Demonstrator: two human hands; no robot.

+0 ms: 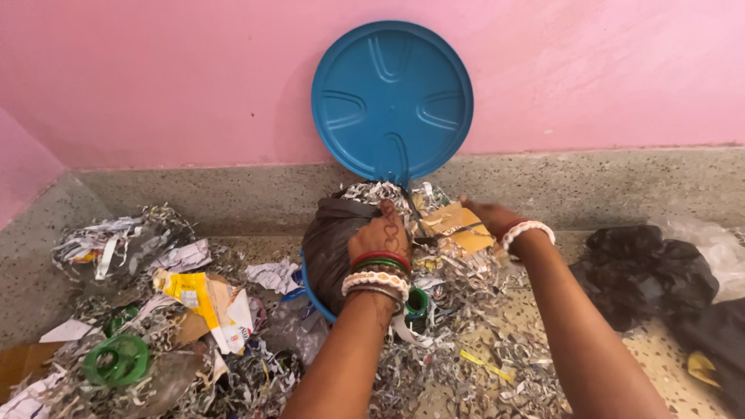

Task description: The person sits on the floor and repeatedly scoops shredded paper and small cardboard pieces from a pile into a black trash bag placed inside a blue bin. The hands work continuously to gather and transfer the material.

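Bare forearms, left hand [379, 233] with henna pattern, stacked red, green, white bangles, right hand [487, 216] wearing red, white bangles

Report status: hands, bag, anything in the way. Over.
Left hand gripping the dark bag in the blue bin. Right hand on cardboard at the bin's mouth. Shredded paper around the bin.

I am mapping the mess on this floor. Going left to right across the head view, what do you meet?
Green plastic ring → yellow carton scrap → left hand on the dark bin liner → right hand → black plastic bags.
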